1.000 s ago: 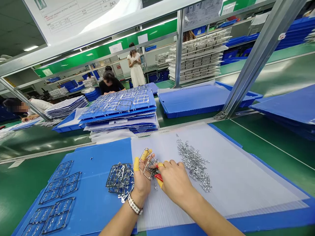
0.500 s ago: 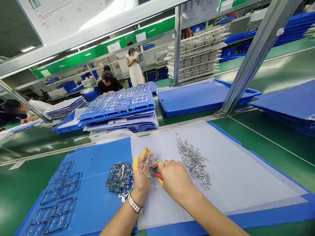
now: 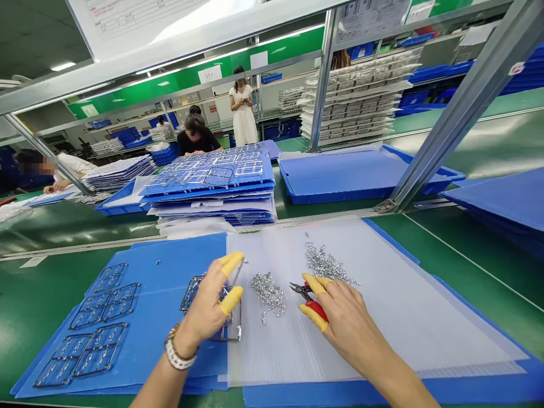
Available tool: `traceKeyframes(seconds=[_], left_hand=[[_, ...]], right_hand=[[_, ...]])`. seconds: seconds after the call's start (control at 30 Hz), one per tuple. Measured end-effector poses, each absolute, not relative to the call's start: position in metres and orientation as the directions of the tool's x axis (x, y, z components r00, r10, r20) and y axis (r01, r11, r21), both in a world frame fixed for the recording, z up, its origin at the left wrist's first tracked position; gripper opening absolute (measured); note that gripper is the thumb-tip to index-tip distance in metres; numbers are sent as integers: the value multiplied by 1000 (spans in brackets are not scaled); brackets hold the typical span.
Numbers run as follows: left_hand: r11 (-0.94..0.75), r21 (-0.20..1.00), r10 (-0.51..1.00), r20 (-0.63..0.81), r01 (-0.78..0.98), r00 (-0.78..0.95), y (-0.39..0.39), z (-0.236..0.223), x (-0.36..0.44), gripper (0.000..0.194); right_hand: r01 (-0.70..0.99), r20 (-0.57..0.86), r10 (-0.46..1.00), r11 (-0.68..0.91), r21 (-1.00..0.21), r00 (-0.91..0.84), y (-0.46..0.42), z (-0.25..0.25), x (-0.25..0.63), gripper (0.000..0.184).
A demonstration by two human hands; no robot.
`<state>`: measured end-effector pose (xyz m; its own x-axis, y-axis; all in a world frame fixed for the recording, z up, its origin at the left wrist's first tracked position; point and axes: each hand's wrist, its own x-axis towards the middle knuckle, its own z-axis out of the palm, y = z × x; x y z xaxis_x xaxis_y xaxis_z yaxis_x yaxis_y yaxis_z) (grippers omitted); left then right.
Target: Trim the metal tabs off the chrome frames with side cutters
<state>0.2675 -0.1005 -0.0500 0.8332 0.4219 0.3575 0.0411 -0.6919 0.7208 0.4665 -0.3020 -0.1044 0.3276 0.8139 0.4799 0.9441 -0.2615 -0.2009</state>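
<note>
Cutters (image 3: pixel 302 290) with red handles sit in our right hand's (image 3: pixel 346 309) closed grip, at three o'clock from the smaller metal pile (image 3: pixel 267 292), while at nine o'clock our left hand (image 3: pixel 206 309) pinches one metal frame (image 3: pixel 240 326) (yellow caps on thumb and fingers).

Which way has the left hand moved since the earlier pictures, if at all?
Yes: leftward. Judged against the white sheet's left edge, the left hand has gone from over that sheet to mostly over the blue sheet.
</note>
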Motion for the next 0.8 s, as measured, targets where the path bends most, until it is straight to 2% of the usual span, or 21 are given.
traceKeyframes(seconds=[0.07, 0.17, 0.23, 0.3, 0.37, 0.47, 0.63, 0.8], left_hand=[[-846, 498, 402, 360, 191, 842, -83, -52, 247, 55], [-900, 256, 421, 298, 353, 857, -65, -72, 227, 58], [-897, 162, 440, 246, 411, 864, -61, -86, 221, 59], [-893, 122, 450, 205, 434, 869, -61, -94, 220, 59], [-891, 128, 452, 187, 434, 872, -62, -96, 220, 58], [-883, 199, 462, 213, 425, 861, -58, -92, 218, 55], [-846, 362, 515, 365, 392, 776, -48, -86, 205, 48], [-809, 410, 585, 479, 422, 655, -31, -76, 177, 43]], right_hand=[[948, 489, 813, -247, -199, 315, -305, -110, 471, 44], [949, 469, 826, -245, -198, 311, -303, -113, 471, 41], [952, 439, 847, -235, -198, 300, -299, -113, 464, 33], [957, 400, 875, -201, -210, 272, -294, -111, 454, 24], [959, 361, 903, -156, -235, 235, -288, -109, 444, 26], [954, 282, 941, -105, -280, 186, -276, -111, 434, 32], [923, 77, 982, -133, -361, 172, -260, -122, 436, 32], [863, 38, 977, -166, -478, 209, -257, -127, 444, 34]])
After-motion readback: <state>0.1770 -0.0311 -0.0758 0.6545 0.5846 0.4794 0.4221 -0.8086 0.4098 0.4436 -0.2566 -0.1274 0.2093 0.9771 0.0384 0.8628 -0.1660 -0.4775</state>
